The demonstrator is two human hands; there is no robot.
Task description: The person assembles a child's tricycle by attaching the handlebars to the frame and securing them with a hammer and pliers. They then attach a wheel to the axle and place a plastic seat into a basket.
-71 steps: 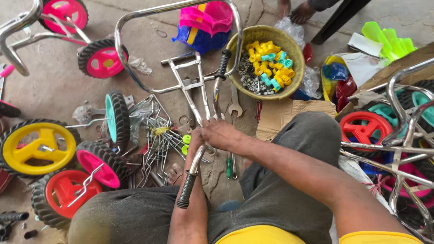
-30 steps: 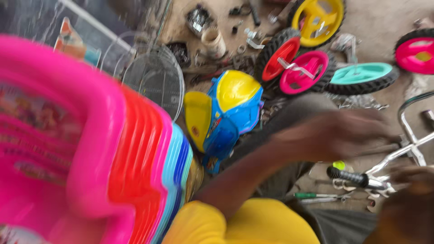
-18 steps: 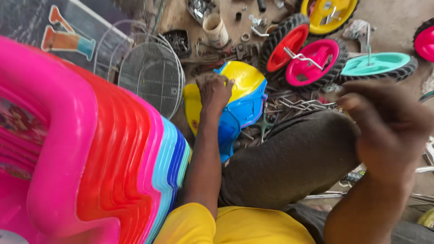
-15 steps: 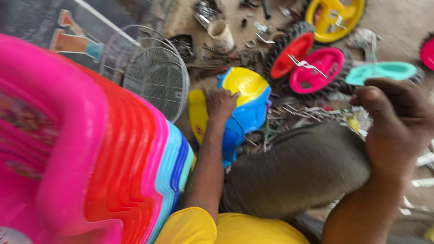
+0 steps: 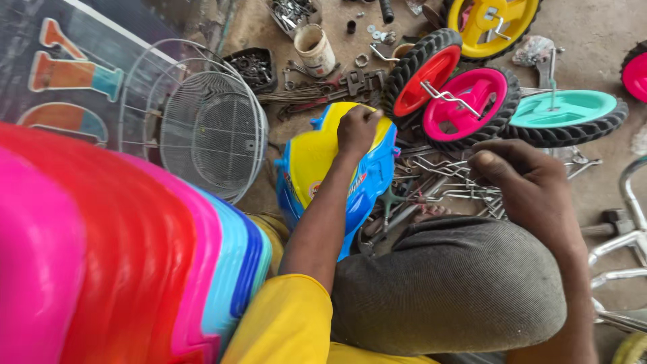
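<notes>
Glossy yellow-and-blue plastic toy body (image 5: 330, 176) lies on the gritty floor at centre, with the left hand (image 5: 358, 128) curled over its rounded top edge, gripping it. At three o'clock the right hand (image 5: 529, 189) hangs loosely curled above thin bent metal rods (image 5: 438, 176), just below ribbed rubber-tyred wheels (image 5: 472, 101); whether it holds anything, I cannot tell.

Your left hand (image 5: 357, 129) covers part of the blue-and-yellow plastic body (image 5: 317, 162) so its grip is unclear, your right hand (image 5: 526, 185) hides which metal rod it touches, and the pink wheel (image 5: 633, 71) is cut off at right.
</notes>
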